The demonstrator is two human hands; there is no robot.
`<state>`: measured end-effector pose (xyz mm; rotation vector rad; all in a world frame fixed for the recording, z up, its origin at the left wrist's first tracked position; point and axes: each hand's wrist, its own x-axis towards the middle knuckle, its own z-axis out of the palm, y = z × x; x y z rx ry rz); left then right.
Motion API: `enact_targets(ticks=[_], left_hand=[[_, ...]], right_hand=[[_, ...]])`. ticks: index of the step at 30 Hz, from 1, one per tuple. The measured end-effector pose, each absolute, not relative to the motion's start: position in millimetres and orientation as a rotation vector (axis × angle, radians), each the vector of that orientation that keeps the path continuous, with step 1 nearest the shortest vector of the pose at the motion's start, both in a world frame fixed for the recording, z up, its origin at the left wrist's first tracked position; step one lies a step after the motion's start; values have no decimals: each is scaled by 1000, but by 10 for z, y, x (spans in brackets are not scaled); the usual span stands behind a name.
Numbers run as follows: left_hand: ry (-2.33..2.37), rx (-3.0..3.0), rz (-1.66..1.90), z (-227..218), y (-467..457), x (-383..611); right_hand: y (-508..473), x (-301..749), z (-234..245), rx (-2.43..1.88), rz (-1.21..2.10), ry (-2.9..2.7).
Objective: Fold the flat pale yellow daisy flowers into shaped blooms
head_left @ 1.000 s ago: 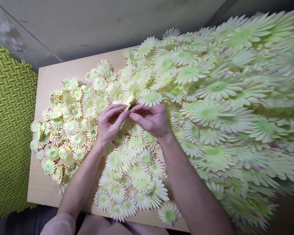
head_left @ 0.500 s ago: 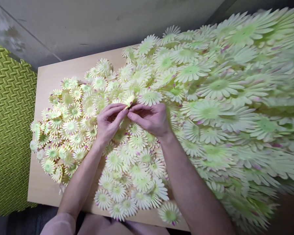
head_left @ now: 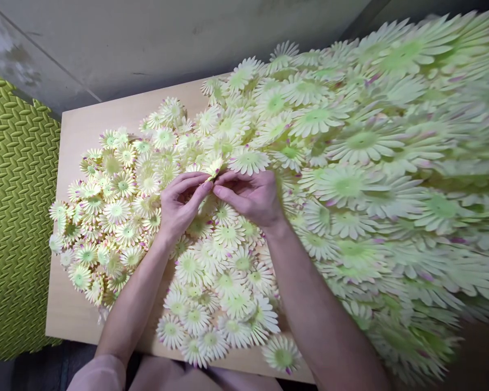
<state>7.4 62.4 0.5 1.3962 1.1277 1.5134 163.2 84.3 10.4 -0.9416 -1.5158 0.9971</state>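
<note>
A wooden board (head_left: pixel 85 127) is heaped with several pale yellow-green fabric daisy flowers (head_left: pixel 118 209). My left hand (head_left: pixel 179 203) and my right hand (head_left: pixel 255 196) meet at the middle of the heap, fingertips pinched together on one small folded daisy flower (head_left: pixel 214 167). Both hands are closed on it, thumbs and forefingers touching. A much larger mound of the same flowers (head_left: pixel 370 163) rises on the right, close to the camera and blurred.
A green woven foam mat (head_left: pixel 16 217) lies to the left of the board. Grey concrete floor (head_left: pixel 146 38) lies beyond the far edge. My knees in pink cloth (head_left: pixel 106 374) show at the bottom.
Almost nothing differs. My fingertips have shifted slightly on the pinched flower, and the view has drifted a little.
</note>
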Motion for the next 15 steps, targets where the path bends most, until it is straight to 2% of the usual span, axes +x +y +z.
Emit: enact_targets(ticks=[15], left_hand=[[1114,1371,1512,-4,629,73]], right_hand=[[825,1610,120,-969,1015,-1502]])
